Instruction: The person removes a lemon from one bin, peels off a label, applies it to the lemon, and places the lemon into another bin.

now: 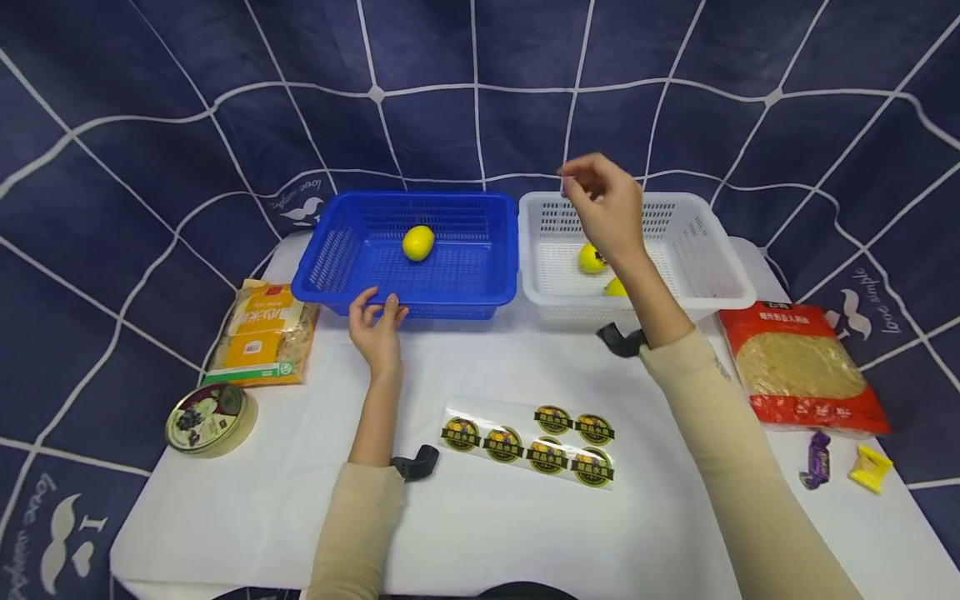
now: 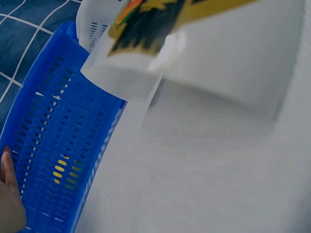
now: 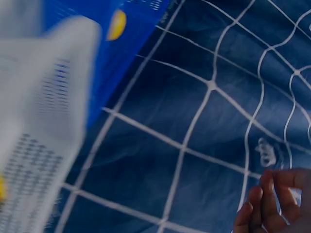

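Note:
My left hand (image 1: 377,337) is at the near wall of the blue basket (image 1: 498,296), fingers relaxed against its rim. The left wrist view shows its fingers (image 2: 8,170) against the slotted blue side. A lemon (image 1: 417,243) lies inside that basket. Above the white basket (image 1: 723,287) is my right hand (image 1: 611,212), raised with fingers loosely bent and nothing visible in them. Below it lie a lemon with a dark sticker (image 1: 592,259) and a second lemon (image 1: 616,287), partly hidden by the right arm. A sheet of round fruit stickers (image 1: 525,442) lies nearer on the table.
On the left are an orange-yellow food bag (image 1: 258,333) and a round tin (image 1: 210,419). At right lie a red noodle bag (image 1: 806,367), a purple candy (image 1: 817,460) and a yellow candy (image 1: 871,468). A blue checked cloth (image 1: 420,50) hangs behind the white table (image 1: 262,517).

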